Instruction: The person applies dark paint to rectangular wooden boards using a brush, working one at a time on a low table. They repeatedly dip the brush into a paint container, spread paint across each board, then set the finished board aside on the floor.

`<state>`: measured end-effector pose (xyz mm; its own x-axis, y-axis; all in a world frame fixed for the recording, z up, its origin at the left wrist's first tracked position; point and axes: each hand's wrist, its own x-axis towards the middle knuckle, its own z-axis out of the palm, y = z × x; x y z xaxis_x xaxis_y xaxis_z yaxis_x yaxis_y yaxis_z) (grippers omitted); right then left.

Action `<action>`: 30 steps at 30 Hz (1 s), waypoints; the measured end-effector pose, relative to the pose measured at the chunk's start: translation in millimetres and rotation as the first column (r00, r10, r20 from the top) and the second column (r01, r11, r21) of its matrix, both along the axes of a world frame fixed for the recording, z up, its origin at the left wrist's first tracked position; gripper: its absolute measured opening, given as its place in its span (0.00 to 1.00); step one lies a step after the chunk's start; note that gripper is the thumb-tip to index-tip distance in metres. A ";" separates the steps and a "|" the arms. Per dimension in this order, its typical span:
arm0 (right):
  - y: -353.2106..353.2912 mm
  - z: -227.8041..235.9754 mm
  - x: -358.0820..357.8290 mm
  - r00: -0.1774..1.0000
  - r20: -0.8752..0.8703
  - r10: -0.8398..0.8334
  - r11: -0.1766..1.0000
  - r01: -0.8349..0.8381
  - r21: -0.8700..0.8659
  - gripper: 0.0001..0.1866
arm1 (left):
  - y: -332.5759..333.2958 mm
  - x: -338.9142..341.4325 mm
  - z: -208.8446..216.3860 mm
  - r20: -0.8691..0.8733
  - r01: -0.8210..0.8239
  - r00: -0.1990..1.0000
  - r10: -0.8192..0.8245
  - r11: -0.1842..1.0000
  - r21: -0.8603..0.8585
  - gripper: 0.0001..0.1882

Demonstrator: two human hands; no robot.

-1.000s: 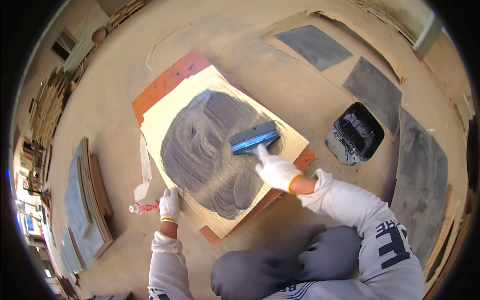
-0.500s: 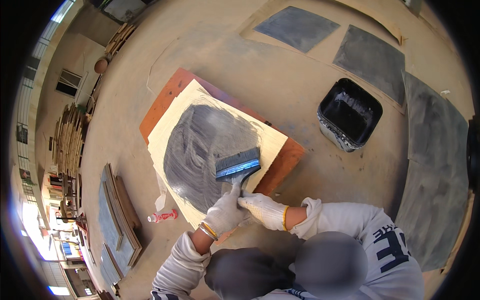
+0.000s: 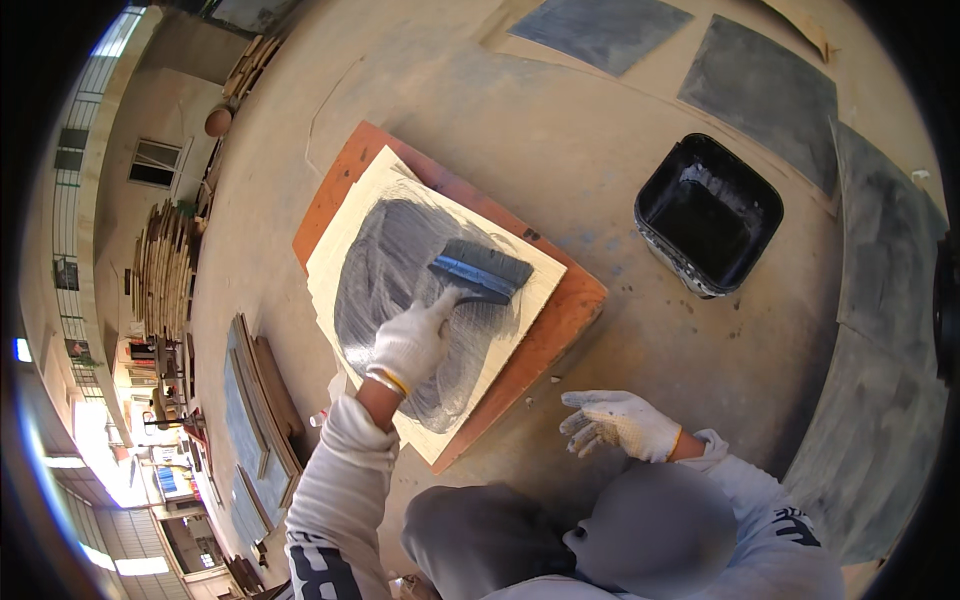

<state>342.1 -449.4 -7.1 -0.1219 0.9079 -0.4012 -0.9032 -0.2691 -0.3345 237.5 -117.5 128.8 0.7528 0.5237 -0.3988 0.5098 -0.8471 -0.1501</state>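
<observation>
My left hand (image 3: 412, 345), in a white knit glove, is closed round the handle of a wide paint brush (image 3: 482, 270). The brush's dark bristles press on a pale wooden board (image 3: 535, 290), whose middle is smeared with dark grey paint (image 3: 385, 270). Bare pale wood shows along the board's edges. My right hand (image 3: 620, 425), also gloved, is off the brush, to the right of the board above the floor. Its fingers are spread and hold nothing; grey smudges mark the fingertips.
A reddish-brown panel (image 3: 560, 335) lies under the board. Right of it stands a black paint bucket (image 3: 710, 215) with dark paint inside. Dark-coated boards (image 3: 765, 95) lie on the floor at the far right. Stacked boards (image 3: 255, 410) and piled wooden strips (image 3: 165, 270) are at the left.
My right hand has let go of the brush handle and moved right, its fingers opening. My left hand has carried the brush up the board and turned it.
</observation>
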 end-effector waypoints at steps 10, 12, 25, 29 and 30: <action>-87.5 -80.5 -42.8 0.964 0.256 0.074 0.888 0.053 -0.457 0.23 | 13.1 39.8 2.7 -0.100 0.039 0.994 -0.033 0.998 0.058 0.26; -87.6 -86.8 -53.5 0.847 0.473 0.241 0.857 0.043 -0.513 0.23 | 31.8 46.7 5.0 -0.067 0.031 0.997 -0.024 0.994 0.104 0.25; -88.0 -105.6 -63.2 0.835 0.504 0.221 0.765 0.172 -0.621 0.19 | -31.6 61.8 9.7 -0.118 0.050 0.992 -0.048 0.999 0.016 0.19; -86.2 -104.2 -66.2 0.817 0.530 0.228 0.766 0.186 -0.615 0.18 | -19.9 69.9 10.7 -0.048 -0.025 0.998 0.027 0.998 0.049 0.21; -85.6 -104.7 -67.2 0.820 0.530 0.217 0.769 0.190 -0.610 0.17 | -21.7 67.3 9.9 -0.066 -0.026 0.997 0.030 0.998 0.057 0.22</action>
